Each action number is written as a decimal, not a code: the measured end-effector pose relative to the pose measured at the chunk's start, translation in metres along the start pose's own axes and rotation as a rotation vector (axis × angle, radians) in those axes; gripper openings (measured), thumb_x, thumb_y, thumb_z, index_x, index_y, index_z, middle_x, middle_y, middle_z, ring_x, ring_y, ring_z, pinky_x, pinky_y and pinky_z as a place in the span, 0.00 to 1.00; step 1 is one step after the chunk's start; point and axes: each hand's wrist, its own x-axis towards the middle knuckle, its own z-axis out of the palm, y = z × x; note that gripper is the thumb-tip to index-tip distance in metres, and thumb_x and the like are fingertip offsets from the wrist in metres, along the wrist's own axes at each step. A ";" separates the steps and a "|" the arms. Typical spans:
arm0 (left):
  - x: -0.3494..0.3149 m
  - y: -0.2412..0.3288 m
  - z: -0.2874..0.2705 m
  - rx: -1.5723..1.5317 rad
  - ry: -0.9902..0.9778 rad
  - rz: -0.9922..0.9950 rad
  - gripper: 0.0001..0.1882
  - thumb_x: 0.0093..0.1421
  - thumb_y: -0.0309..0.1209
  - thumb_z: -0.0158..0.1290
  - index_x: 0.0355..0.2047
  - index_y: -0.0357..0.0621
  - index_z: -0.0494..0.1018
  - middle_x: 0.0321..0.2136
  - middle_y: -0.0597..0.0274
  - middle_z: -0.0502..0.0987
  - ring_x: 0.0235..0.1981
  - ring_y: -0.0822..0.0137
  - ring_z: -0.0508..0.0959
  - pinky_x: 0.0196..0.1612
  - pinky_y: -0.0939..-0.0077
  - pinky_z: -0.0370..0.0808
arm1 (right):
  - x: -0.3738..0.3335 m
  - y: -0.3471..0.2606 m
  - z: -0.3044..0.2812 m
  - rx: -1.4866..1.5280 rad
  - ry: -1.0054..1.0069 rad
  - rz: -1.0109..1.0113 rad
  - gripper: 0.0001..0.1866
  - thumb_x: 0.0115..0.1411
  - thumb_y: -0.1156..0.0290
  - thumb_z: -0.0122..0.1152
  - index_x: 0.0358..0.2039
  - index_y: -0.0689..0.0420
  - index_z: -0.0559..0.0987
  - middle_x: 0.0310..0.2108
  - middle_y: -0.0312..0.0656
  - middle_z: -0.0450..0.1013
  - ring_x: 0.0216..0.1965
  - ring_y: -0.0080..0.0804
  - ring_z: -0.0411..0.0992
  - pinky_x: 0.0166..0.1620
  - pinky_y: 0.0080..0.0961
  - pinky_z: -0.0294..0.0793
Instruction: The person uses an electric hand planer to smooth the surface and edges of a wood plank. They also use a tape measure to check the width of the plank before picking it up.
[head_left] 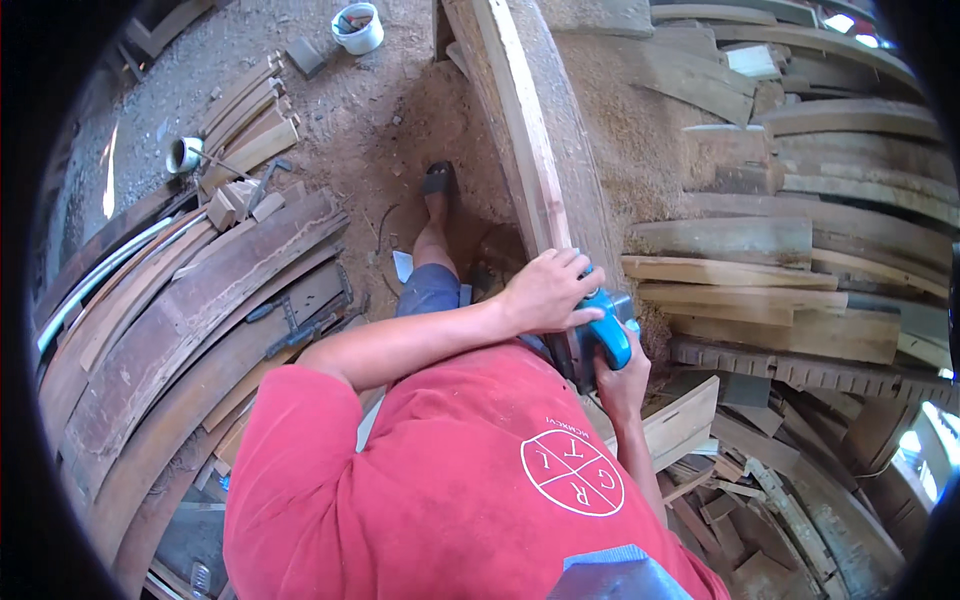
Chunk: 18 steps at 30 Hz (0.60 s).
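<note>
- The left grip (545, 290), a bare hand, is grasping the front of the teal power tool (607, 338), its fingers bent over the top and its thumb lying along the near side.
- The right grip (622, 380) is clasped round the rear of the same power tool, its forearm coming up from below; part of these fingers is hidden behind the housing.
- The power tool sits in front of the person's body, at the near end of the visible stretch of a long pale board (527, 125). Its underside is hidden, so whether it touches the board cannot be told.
- The board runs away from the person toward the upper edge of the view, alongside a broad brown plank (572, 130) on its right.
- The person wears a red shirt (450, 460) and blue shorts (430, 290); one foot in a dark sandal (438, 178) stands on the floor left of the board.
- Sawdust (640, 165) lies on the floor right of the plank.
- Farther right are stacked timbers (735, 240), many of them curved.
- On the left, dark clamps (305, 328) lie among curved planks (205, 290).
- Beyond these, a white bucket (360, 38) stands upright with things inside, and a smaller white pail (183, 156) is tilted near short wood strips (250, 135).
</note>
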 end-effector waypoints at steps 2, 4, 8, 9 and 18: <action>0.005 0.013 0.017 0.060 0.109 0.058 0.24 0.63 0.55 0.58 0.35 0.44 0.75 0.30 0.56 0.76 0.37 0.55 0.78 0.40 0.60 0.75 | -0.017 -0.015 -0.018 0.009 -0.045 0.069 0.21 0.57 0.76 0.68 0.52 0.63 0.81 0.35 0.51 0.82 0.36 0.34 0.81 0.45 0.33 0.79; 0.007 0.017 0.026 0.065 0.107 0.128 0.22 0.64 0.53 0.59 0.29 0.45 0.73 0.25 0.60 0.74 0.33 0.57 0.78 0.38 0.61 0.75 | -0.027 -0.007 -0.034 0.023 -0.111 -0.058 0.25 0.55 0.77 0.67 0.55 0.61 0.81 0.34 0.49 0.82 0.34 0.34 0.80 0.43 0.31 0.79; -0.002 0.032 0.003 -0.046 0.063 0.686 0.19 0.63 0.45 0.60 0.23 0.49 0.68 0.21 0.65 0.71 0.28 0.61 0.76 0.35 0.64 0.74 | -0.014 0.001 -0.099 -0.305 -0.444 -0.451 0.39 0.46 0.79 0.70 0.63 0.47 0.79 0.39 0.55 0.82 0.37 0.51 0.83 0.42 0.36 0.82; -0.004 0.035 -0.002 -0.104 -0.011 0.850 0.18 0.62 0.43 0.60 0.22 0.50 0.67 0.21 0.65 0.72 0.28 0.62 0.76 0.35 0.64 0.73 | -0.005 -0.014 -0.109 -0.445 -0.524 -0.552 0.40 0.46 0.79 0.70 0.64 0.45 0.79 0.39 0.53 0.83 0.38 0.51 0.83 0.43 0.38 0.82; -0.014 -0.058 -0.071 0.038 0.370 0.106 0.30 0.63 0.50 0.62 0.57 0.44 0.72 0.42 0.51 0.78 0.47 0.49 0.77 0.56 0.55 0.72 | 0.008 0.013 -0.026 -0.089 -0.006 -0.309 0.33 0.55 0.73 0.71 0.64 0.48 0.78 0.35 0.62 0.80 0.37 0.59 0.82 0.41 0.47 0.81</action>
